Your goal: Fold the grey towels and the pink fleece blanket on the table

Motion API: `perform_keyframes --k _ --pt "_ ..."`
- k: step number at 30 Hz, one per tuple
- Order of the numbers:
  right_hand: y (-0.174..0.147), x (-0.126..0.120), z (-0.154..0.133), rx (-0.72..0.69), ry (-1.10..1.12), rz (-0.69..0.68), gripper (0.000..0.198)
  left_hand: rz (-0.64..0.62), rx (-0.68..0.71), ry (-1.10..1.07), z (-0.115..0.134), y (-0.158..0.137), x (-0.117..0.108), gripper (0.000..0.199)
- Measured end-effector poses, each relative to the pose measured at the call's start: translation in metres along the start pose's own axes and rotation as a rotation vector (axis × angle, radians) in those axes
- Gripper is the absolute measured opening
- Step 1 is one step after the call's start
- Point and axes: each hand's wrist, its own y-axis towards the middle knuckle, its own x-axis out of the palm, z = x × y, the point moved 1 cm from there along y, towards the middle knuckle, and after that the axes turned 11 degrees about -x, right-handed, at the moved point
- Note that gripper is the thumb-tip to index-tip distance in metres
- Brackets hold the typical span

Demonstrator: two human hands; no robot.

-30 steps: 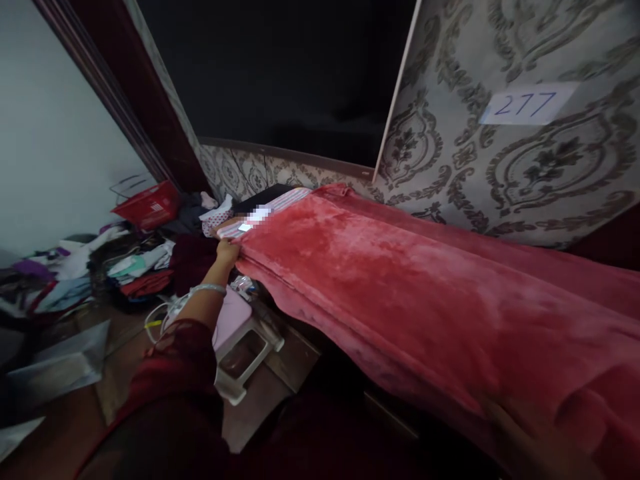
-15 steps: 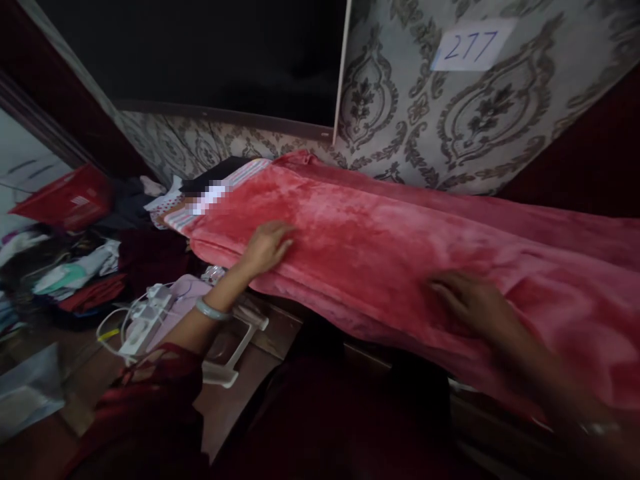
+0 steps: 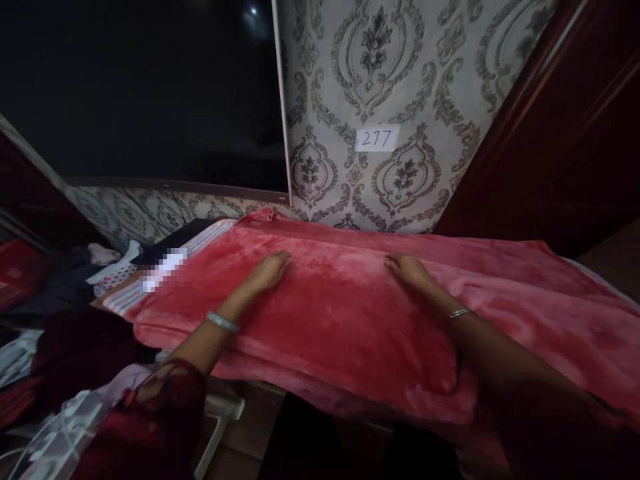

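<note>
A red and pink plush blanket lies folded in layers, long and flat, with a striped band at its left end. On its upper surface rests my left hand, fingers stretched forward and slightly bent, with no cloth visibly pinched. Farther right, my right hand touches the same top layer near a long fold line, its fingers a little apart. Below my right forearm, a rounded corner of the top layer shows near the front. The palms of both hands are hidden from above.
A large dark screen hangs behind the blanket, beside patterned wallpaper with a paper label reading 277. Clothes are heaped at the left. A white power strip with cables and a white stool stand at lower left.
My right hand has moved up and left across the blanket, closer to my left hand. Its near right part now shows a folded corner. The head view has shifted right and up.
</note>
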Motion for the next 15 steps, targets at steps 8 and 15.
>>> perform_keyframes --k 8,15 --pt "0.014 0.011 0.039 0.056 -0.039 -0.038 0.037 -0.026 -0.047 0.052 -0.026 0.116 0.018 0.036" --pt "0.024 0.008 0.058 0.075 -0.099 0.002 0.032 -0.032 -0.072 0.045 -0.049 0.145 0.038 0.028"
